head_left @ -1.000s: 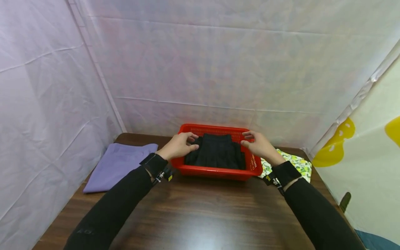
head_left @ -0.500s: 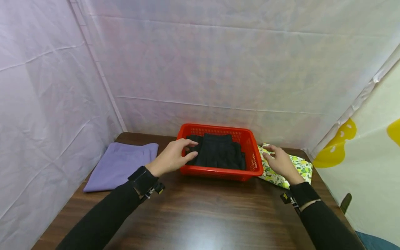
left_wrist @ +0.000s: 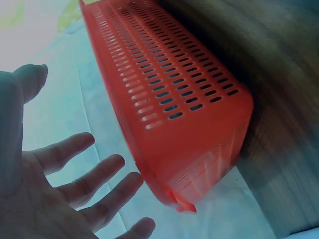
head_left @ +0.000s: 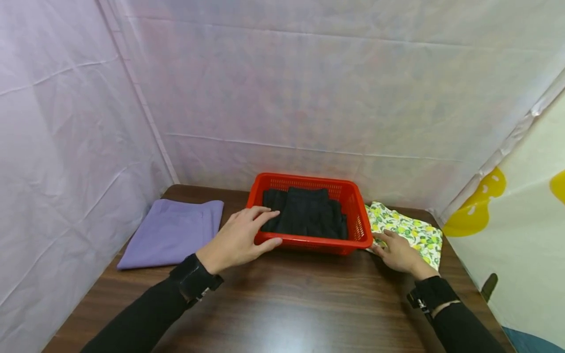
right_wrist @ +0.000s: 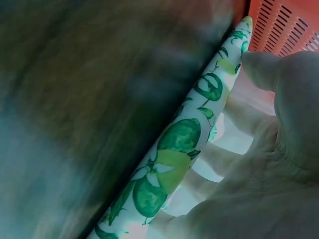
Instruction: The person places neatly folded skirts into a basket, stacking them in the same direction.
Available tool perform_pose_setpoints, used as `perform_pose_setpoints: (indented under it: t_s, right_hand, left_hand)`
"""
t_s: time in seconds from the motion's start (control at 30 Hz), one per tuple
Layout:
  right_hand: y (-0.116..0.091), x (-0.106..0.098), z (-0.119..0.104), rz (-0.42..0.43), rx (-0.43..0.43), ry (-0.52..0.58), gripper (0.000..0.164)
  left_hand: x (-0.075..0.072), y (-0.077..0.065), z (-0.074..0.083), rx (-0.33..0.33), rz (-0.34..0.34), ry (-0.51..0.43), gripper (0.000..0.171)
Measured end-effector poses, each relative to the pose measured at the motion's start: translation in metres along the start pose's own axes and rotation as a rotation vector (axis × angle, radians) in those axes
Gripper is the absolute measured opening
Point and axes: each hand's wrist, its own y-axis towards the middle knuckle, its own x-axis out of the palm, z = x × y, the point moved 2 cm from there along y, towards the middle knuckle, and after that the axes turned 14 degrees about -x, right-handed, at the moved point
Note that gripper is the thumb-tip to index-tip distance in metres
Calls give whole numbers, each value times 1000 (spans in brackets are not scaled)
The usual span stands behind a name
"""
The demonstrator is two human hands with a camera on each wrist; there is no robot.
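My left hand (head_left: 238, 240) is at the front left corner of a red plastic basket (head_left: 324, 241), thumb spread from the straight fingers and nothing held. In the left wrist view the fingertips (left_wrist: 132, 181) overlap the basket's rim. Inside the basket lies a folded black pleated garment (head_left: 306, 213), waistband toward the back. My right hand (head_left: 399, 252) is over a folded cloth with a lemon print (head_left: 412, 228), right of the basket. Its fingers reach across the top of the cloth, and the thumb (right_wrist: 261, 69) is at the cloth's near edge by the basket.
A folded purple cloth (head_left: 176, 233) lies to the left on the brown wooden table (head_left: 287, 299). Pale fabric walls (head_left: 304, 98) stand close behind the table and at its left. A wall panel with yellow shapes (head_left: 468, 215) is at the right.
My right hand has moved from above the basket's right side out and down onto the lemon-print cloth. The left hand has drawn back toward me from over the basket to its front left corner.
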Motion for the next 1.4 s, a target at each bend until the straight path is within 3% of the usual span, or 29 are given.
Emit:
perform_pose_setpoints:
  t_s: [0.37, 0.7, 1.1, 1.4]
  right_hand:
    - [-22, 4, -10, 31, 29, 14, 43]
    - [-43, -3, -26, 9, 42, 44, 26]
    - [-57, -9, -44, -79, 28, 140, 32]
    - [-58, -14, -60, -172, 46, 185, 57]
  left_hand:
    - [13, -10, 15, 78, -26, 20, 79]
    - [35, -11, 53, 282, -2, 56, 76]
    - [65, -14, 98, 444, -143, 136, 75]
    - [102, -7, 119, 531, -280, 189, 71]
